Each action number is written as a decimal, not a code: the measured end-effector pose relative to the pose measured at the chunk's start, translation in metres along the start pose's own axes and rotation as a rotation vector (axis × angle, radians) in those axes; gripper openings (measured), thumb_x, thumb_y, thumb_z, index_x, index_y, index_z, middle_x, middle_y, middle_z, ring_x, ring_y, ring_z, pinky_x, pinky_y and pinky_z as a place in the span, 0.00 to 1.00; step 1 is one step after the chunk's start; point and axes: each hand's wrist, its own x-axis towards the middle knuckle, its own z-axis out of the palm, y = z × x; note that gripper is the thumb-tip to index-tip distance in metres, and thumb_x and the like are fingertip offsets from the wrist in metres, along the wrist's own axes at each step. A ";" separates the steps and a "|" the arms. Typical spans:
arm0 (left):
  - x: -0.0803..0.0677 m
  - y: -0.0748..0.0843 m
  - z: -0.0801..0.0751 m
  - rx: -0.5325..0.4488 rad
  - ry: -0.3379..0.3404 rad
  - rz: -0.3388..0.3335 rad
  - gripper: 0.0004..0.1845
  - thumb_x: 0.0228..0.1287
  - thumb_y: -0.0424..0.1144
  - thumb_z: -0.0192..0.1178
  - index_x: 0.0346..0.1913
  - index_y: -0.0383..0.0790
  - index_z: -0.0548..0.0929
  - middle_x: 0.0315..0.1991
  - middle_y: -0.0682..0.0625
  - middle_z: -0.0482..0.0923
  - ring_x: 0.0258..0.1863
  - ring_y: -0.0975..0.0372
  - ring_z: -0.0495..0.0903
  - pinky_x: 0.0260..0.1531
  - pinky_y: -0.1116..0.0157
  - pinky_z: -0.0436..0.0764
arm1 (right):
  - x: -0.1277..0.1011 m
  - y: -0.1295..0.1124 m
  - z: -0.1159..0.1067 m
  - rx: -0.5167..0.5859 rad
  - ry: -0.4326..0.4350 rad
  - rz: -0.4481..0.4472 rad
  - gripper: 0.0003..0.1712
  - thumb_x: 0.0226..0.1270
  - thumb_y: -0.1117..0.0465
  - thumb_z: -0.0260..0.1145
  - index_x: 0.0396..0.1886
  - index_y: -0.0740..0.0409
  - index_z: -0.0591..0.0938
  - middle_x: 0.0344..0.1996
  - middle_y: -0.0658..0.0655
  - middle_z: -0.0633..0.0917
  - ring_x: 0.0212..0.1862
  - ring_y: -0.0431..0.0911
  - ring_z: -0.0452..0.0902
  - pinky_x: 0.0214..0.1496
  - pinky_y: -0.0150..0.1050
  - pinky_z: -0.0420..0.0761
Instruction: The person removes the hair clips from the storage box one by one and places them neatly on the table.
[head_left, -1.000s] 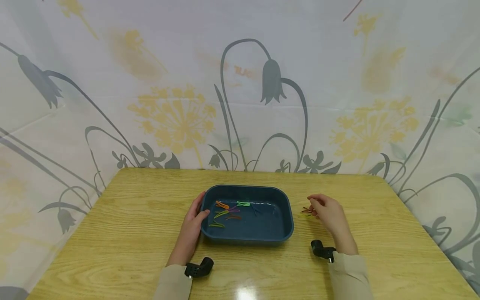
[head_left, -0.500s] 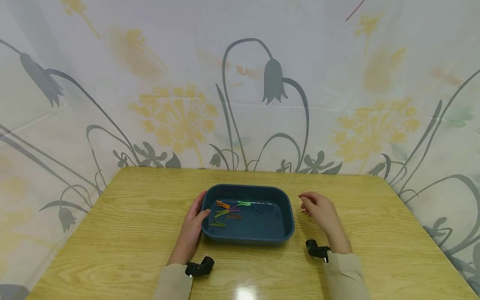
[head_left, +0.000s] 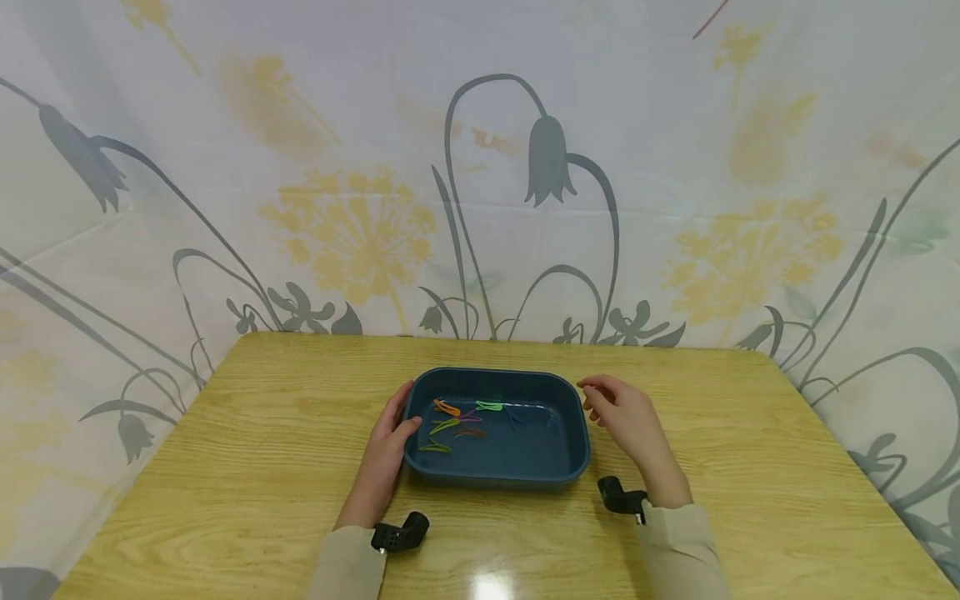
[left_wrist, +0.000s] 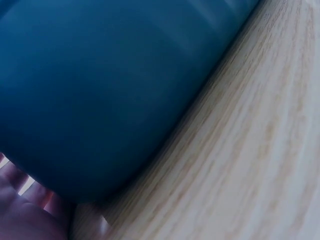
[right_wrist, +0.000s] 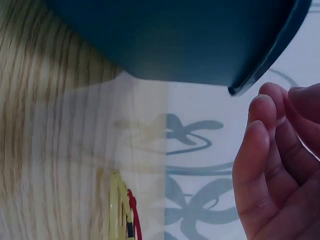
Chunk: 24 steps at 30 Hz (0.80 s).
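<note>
A dark blue rectangular tray (head_left: 495, 480) stands on the table. Several thin, V-shaped coloured pieces lie in its left half, among them an orange piece (head_left: 447, 407), a mint-green piece (head_left: 489, 406) and a brown piece (head_left: 469, 432). My left hand (head_left: 388, 446) grips the tray's left end, thumb over the rim and fingers along the outside. Beside the right rim hovers my right hand (head_left: 624, 417), its fingers loosely bent and nothing showing between them. Below it, the right wrist view has a yellow piece (right_wrist: 117, 210) and a red piece (right_wrist: 134, 205) on the table.
The wooden table (head_left: 285, 450) extends to both sides of the tray. A pale cloth with printed flowers (head_left: 480, 208) hangs behind its far edge. Each wrist wears a small black camera, such as the left one (head_left: 401, 533).
My right hand has moved left, from over the red and yellow pieces to the tray's right rim. The left hand keeps its grip and the tray stays put.
</note>
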 end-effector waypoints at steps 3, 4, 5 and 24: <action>0.000 0.000 0.000 0.004 0.001 0.002 0.28 0.69 0.35 0.46 0.71 0.47 0.55 0.71 0.54 0.51 0.71 0.62 0.47 0.68 0.56 0.50 | 0.000 -0.005 0.002 -0.007 -0.001 -0.021 0.18 0.71 0.52 0.52 0.51 0.58 0.78 0.31 0.56 0.81 0.33 0.51 0.77 0.36 0.41 0.79; 0.000 0.000 0.000 0.005 0.001 0.000 0.28 0.69 0.35 0.46 0.71 0.48 0.55 0.71 0.54 0.51 0.71 0.62 0.47 0.68 0.56 0.50 | 0.000 -0.006 0.002 -0.005 -0.004 -0.023 0.18 0.71 0.53 0.52 0.51 0.58 0.78 0.31 0.56 0.81 0.34 0.51 0.77 0.36 0.42 0.79; 0.000 0.000 -0.001 0.005 0.000 -0.002 0.28 0.69 0.35 0.46 0.71 0.48 0.55 0.71 0.54 0.51 0.71 0.62 0.47 0.68 0.56 0.50 | 0.000 -0.008 0.003 -0.006 -0.006 -0.024 0.18 0.71 0.53 0.52 0.51 0.58 0.79 0.31 0.56 0.82 0.33 0.51 0.77 0.37 0.43 0.79; 0.001 0.000 0.001 -0.009 0.010 -0.018 0.29 0.69 0.34 0.46 0.71 0.48 0.55 0.71 0.53 0.51 0.71 0.60 0.48 0.68 0.55 0.50 | -0.003 -0.030 0.022 -0.014 -0.086 -0.095 0.13 0.70 0.58 0.53 0.48 0.53 0.80 0.33 0.58 0.82 0.32 0.49 0.78 0.34 0.35 0.78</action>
